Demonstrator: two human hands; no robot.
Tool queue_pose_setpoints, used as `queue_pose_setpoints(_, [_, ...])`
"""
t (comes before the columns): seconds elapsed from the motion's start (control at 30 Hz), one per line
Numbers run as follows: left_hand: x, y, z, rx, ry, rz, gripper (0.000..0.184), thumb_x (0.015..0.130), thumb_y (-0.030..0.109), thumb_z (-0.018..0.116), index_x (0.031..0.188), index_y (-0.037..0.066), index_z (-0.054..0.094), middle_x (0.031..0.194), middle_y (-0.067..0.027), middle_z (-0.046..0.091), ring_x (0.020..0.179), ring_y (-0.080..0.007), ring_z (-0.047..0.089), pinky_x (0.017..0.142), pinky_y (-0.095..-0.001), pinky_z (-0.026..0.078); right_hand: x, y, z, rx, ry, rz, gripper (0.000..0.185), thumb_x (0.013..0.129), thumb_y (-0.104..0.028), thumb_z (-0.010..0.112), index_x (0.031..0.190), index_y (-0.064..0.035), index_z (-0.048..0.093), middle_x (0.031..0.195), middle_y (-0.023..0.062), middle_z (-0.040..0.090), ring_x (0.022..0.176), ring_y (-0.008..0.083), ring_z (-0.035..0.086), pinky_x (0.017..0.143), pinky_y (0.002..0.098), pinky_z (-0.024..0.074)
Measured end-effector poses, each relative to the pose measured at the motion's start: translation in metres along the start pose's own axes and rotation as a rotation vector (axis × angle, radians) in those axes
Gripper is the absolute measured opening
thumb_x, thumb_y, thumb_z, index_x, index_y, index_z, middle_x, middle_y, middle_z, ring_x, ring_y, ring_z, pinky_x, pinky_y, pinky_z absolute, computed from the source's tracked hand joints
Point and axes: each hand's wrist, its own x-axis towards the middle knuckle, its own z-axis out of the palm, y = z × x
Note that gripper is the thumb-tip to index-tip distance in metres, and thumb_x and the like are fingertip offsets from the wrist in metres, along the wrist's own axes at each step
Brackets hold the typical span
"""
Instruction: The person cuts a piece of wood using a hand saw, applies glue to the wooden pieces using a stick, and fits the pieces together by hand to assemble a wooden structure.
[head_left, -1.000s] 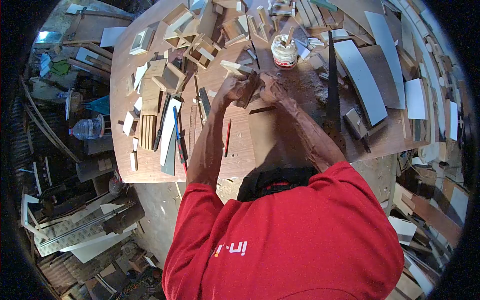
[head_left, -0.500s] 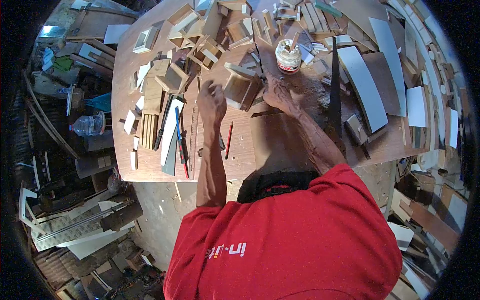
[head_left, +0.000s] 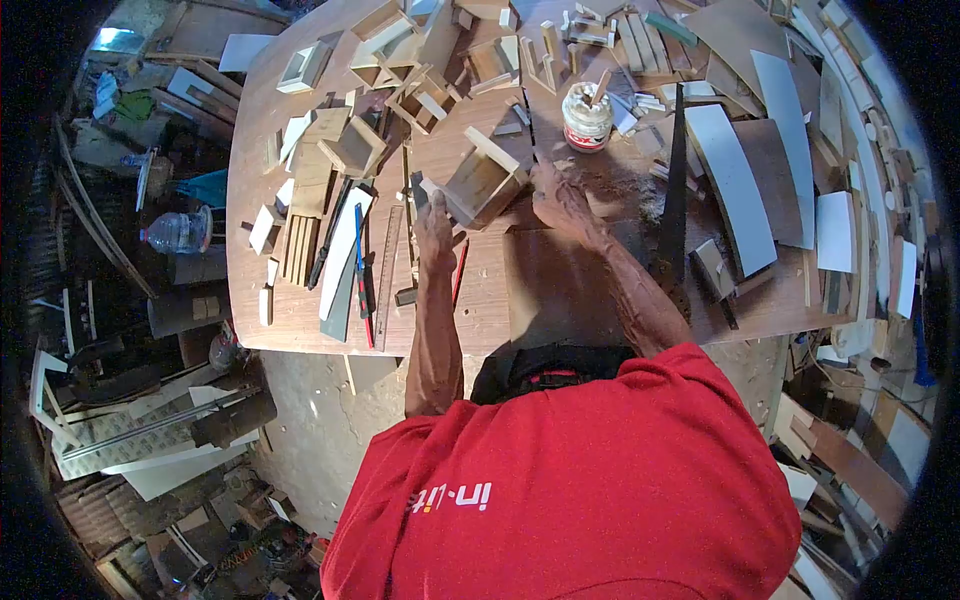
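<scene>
A small open wooden box [head_left: 484, 190] sits tilted on the worktable, between my hands. My left hand [head_left: 434, 232] is closed at its left side, thumb close to the box's pale edge. A dark flat strip [head_left: 418, 186] sticks up from those fingers; its exact kind is unclear. On the other side, my right hand [head_left: 560, 202] has its fingers curled at the box's right corner, partly hidden. A red pencil [head_left: 460, 268] lies beside my left forearm. Just beyond my right hand stands a jar of whitish paste [head_left: 587, 118] with a stick in it.
Several small wooden boxes [head_left: 424, 98] and offcuts cover the far side of the worktable [head_left: 480, 325]. A ruler [head_left: 386, 280], a blue pen [head_left: 359, 240] and white strips lie left. A saw blade [head_left: 675, 180] and a white panel [head_left: 730, 180] lie right.
My left hand has come nearer to me and against the box's left side, with the dark strip now showing. The box has turned slightly. My right hand remains at its right corner.
</scene>
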Motion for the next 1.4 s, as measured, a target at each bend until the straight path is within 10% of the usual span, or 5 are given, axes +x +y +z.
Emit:
queue_pose_setpoints(0.63, [0.038, -0.025, -0.029, 0.227, -0.324, 0.673, 0.053, 0.095, 0.043, 0.047, 0.129, 0.001, 0.048, 0.123, -0.0117, 0.055, 0.112, -0.0214, 0.054, 0.091, -0.0364, 0.049, -0.004, -0.015, -0.001, 0.005, 0.094, 0.111, 0.065, 0.078, -0.004, 0.047, 0.141, -0.0004, 0.031, 0.104, 0.0306, 0.061, 0.096, 0.0450, 0.059, 0.088, 0.0503, 0.0446])
queue_pose_setpoints(0.97, [0.038, 0.004, -0.022, 0.210, -0.210, 0.111, 0.038, 0.097, 0.019, 0.046, 0.125, -0.007, 0.045, 0.091, -0.0172, 0.062, 0.077, -0.0201, 0.057, 0.067, -0.0358, 0.050, 0.036, 0.001, 0.008, 0.020, -0.041, 0.079, 0.066, 0.072, -0.002, 0.048, 0.136, 0.0106, 0.034, 0.092, 0.0354, 0.060, 0.089, 0.0442, 0.061, 0.078, 0.0467, 0.0476])
queue_pose_setpoints(1.07, [0.053, -0.024, -0.040, 0.350, -0.291, 0.455, 0.054, 0.096, 0.045, 0.048, 0.120, -0.002, 0.056, 0.111, -0.0102, 0.060, 0.096, -0.0176, 0.058, 0.078, -0.0304, 0.049, 0.033, -0.011, 0.000, -0.047, -0.088, 0.107, 0.063, 0.072, -0.002, 0.048, 0.133, 0.0111, 0.037, 0.094, 0.0360, 0.060, 0.092, 0.0441, 0.061, 0.078, 0.0465, 0.0478])
queue_pose_setpoints(1.13, [0.090, -0.052, -0.064, 0.947, -0.128, 1.281, 0.062, 0.095, 0.050, 0.046, 0.126, -0.003, 0.052, 0.116, -0.0126, 0.058, 0.104, -0.0208, 0.055, 0.083, -0.0326, 0.048, 0.031, -0.014, -0.003, -0.055, -0.102, 0.110, 0.062, 0.072, -0.003, 0.049, 0.131, 0.0110, 0.039, 0.094, 0.0362, 0.060, 0.093, 0.0443, 0.061, 0.079, 0.0463, 0.0478])
queue_pose_setpoints(1.4, [0.046, -0.011, -0.031, 0.336, -0.308, 0.529, 0.056, 0.095, 0.045, 0.045, 0.112, -0.006, 0.057, 0.090, -0.0074, 0.060, 0.072, -0.0124, 0.050, 0.060, -0.0305, 0.043, 0.036, -0.007, 0.002, -0.080, -0.103, 0.087, 0.048, 0.073, -0.007, 0.052, 0.118, 0.0091, 0.049, 0.092, 0.0341, 0.061, 0.091, 0.0461, 0.060, 0.078, 0.0483, 0.0477])
